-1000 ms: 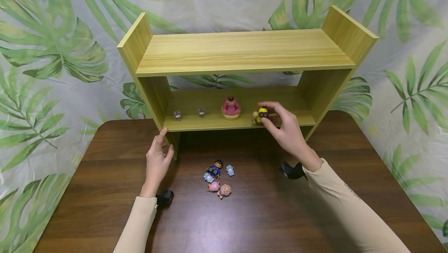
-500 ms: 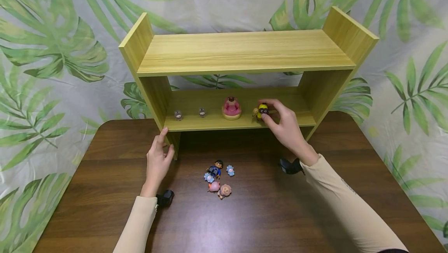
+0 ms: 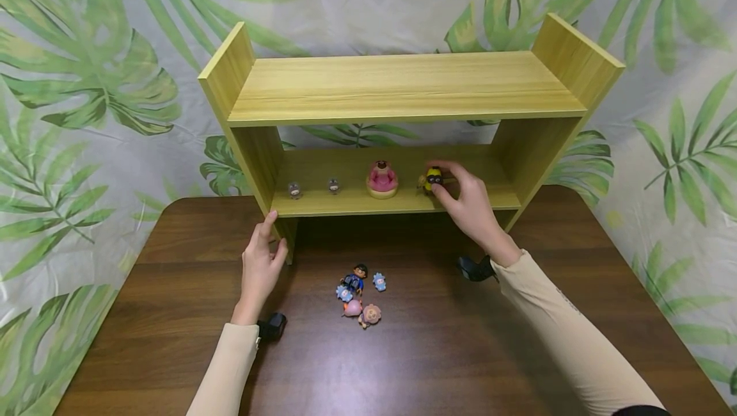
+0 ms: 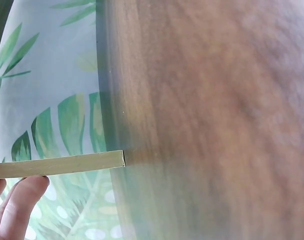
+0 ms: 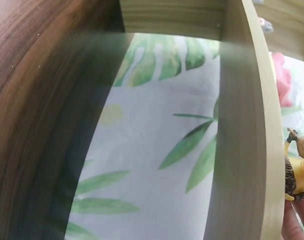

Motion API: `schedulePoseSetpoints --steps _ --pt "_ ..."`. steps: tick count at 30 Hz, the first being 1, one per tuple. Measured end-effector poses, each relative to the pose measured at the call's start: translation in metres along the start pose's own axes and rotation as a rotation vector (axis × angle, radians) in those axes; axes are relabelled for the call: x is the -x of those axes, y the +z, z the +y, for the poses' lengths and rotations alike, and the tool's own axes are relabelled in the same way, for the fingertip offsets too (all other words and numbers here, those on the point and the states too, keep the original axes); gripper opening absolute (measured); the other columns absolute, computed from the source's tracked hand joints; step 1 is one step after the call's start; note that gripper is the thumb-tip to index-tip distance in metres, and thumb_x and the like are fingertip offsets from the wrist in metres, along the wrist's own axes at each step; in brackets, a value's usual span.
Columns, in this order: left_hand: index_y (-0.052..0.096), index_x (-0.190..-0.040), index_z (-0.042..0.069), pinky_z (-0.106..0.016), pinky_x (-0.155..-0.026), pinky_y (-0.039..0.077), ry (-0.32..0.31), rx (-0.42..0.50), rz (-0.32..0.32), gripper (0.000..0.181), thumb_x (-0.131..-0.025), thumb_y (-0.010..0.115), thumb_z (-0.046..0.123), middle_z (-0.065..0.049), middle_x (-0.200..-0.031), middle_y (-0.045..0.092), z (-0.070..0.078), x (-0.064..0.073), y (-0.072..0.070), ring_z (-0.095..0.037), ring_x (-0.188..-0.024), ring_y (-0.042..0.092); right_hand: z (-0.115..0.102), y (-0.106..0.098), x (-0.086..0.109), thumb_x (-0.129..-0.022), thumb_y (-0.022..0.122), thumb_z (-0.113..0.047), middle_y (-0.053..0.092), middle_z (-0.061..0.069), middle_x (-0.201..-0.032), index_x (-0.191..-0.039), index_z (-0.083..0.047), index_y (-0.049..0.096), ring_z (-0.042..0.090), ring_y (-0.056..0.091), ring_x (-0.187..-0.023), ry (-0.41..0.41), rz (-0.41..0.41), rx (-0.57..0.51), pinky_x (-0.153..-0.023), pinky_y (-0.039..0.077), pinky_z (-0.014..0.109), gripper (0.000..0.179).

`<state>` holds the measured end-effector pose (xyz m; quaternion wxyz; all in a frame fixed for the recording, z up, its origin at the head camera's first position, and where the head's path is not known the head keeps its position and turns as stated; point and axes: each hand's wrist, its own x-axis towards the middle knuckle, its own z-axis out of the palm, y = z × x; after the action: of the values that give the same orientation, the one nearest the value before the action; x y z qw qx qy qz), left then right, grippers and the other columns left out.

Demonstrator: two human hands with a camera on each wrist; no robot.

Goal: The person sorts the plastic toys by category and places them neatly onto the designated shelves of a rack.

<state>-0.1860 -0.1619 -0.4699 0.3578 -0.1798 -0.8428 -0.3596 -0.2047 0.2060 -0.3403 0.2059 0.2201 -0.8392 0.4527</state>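
1. Currently, wood-grain table (image 3: 460, 352) spans lower view.
2. Wooden shelf unit (image 3: 409, 83) stands at table's 12 o'clock.
3. Right hand (image 3: 471, 206): thumb and index finger pinch goggled Minion figurine (image 3: 434, 175).
4. Left hand (image 3: 261, 267): fingers loosely extended, touching shelf unit's side panel (image 3: 256, 153) at 8 o'clock.
5. Pink bear figurine (image 3: 382, 181): seated centrally on lower board (image 3: 351, 200).
6. Minion figurine: upright, 3 o'clock from bear; resting on lower board or lifted, cannot tell.
7. Two grey figurines (image 3: 295, 191): same board, 9 o'clock from bear.

My head view comes through evenly bright and fairly sharp, with pale glare on the counter (image 3: 345, 365) and deep shadow beneath the shelf (image 3: 403, 86). In my left-wrist view, the counter's grain smears out of focus.
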Motion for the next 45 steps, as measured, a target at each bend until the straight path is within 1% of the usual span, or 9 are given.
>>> schedulePoseSetpoints --steps 4,9,19,25,30,36,38,41,45 --pt "0.033 -0.144 0.028 -0.029 -0.045 0.041 0.000 -0.002 0.001 0.081 -0.081 0.059 -0.015 -0.013 -0.092 0.052 0.000 0.000 0.000 -0.029 -0.068 0.054 0.001 0.001 -0.002 -0.091 0.061 0.001 0.062 0.018 -0.117 -0.124 0.001 0.059 0.028 0.059 -0.104 0.009 0.006 -0.016 -0.078 0.049 0.040 0.033" --pt "0.033 -0.144 0.029 -0.028 -0.046 0.041 0.000 0.002 0.004 0.081 -0.081 0.059 -0.015 -0.012 -0.092 0.052 0.000 0.000 0.000 -0.029 -0.068 0.054 0.003 0.002 -0.004 -0.092 0.060 0.000 0.062 0.014 -0.117 -0.125 -0.002 0.059 0.026 0.059 -0.104 0.020 0.007 0.000 -0.078 0.050 0.037 0.033" --pt "0.033 -0.144 0.029 -0.028 -0.045 0.041 0.011 -0.002 0.015 0.082 -0.080 0.059 -0.016 -0.012 -0.092 0.052 0.001 0.000 0.000 -0.028 -0.066 0.053 0.005 0.003 -0.001 -0.088 0.063 0.005 0.060 0.015 -0.117 -0.126 -0.001 0.056 0.029 0.058 -0.105 -0.007 0.014 0.015 -0.077 0.050 0.042 0.039" --pt "0.034 -0.144 0.029 -0.028 -0.045 0.042 0.006 0.000 0.012 0.081 -0.081 0.059 -0.015 -0.012 -0.092 0.052 0.001 0.000 0.000 -0.029 -0.067 0.054 0.005 0.003 0.001 -0.087 0.064 0.004 0.060 0.014 -0.116 -0.127 -0.003 0.055 0.027 0.057 -0.105 -0.005 0.011 0.025 -0.077 0.050 0.040 0.042" --pt "0.034 -0.144 0.029 -0.028 -0.045 0.041 0.002 -0.004 0.010 0.081 -0.081 0.059 -0.015 -0.012 -0.092 0.052 0.001 0.001 0.000 -0.029 -0.067 0.054 0.005 0.001 0.003 -0.086 0.065 0.005 0.060 0.014 -0.116 -0.128 -0.002 0.054 0.026 0.057 -0.105 -0.020 0.027 0.026 -0.077 0.050 0.037 0.043" --pt "0.034 -0.144 0.029 -0.029 -0.045 0.043 -0.001 -0.002 0.009 0.081 -0.081 0.059 -0.015 -0.012 -0.092 0.052 0.001 0.001 0.001 -0.029 -0.068 0.054 0.002 -0.006 0.005 -0.087 0.066 0.003 0.058 0.013 -0.121 -0.128 -0.001 0.054 0.026 0.056 -0.106 -0.024 0.048 0.010 -0.079 0.049 0.040 0.043" --pt "0.034 -0.144 0.029 -0.029 -0.045 0.043 0.001 -0.001 0.009 0.082 -0.081 0.059 -0.015 -0.012 -0.092 0.052 0.000 0.001 0.001 -0.029 -0.069 0.055 -0.006 -0.009 0.006 -0.087 0.065 0.004 0.058 0.015 -0.122 -0.127 0.000 0.054 0.029 0.056 -0.106 -0.023 0.050 -0.010 -0.080 0.048 0.042 0.042" --pt "0.033 -0.144 0.030 -0.029 -0.045 0.042 -0.001 0.000 0.006 0.082 -0.081 0.059 -0.015 -0.012 -0.092 0.052 0.000 0.000 0.001 -0.029 -0.068 0.053 -0.027 -0.013 0.007 -0.086 0.064 0.008 0.058 0.021 -0.120 -0.125 0.006 0.054 0.034 0.056 -0.105 -0.027 0.053 -0.023 -0.080 0.048 0.041 0.040" --pt "0.033 -0.145 0.030 -0.029 -0.045 0.042 -0.005 0.003 0.001 0.082 -0.081 0.059 -0.015 -0.013 -0.092 0.052 -0.001 0.000 0.001 -0.029 -0.067 0.053 -0.050 -0.018 0.010 -0.084 0.063 0.014 0.057 0.027 -0.116 -0.120 0.013 0.053 0.039 0.055 -0.103 -0.041 0.060 -0.035 -0.079 0.048 0.030 0.038"
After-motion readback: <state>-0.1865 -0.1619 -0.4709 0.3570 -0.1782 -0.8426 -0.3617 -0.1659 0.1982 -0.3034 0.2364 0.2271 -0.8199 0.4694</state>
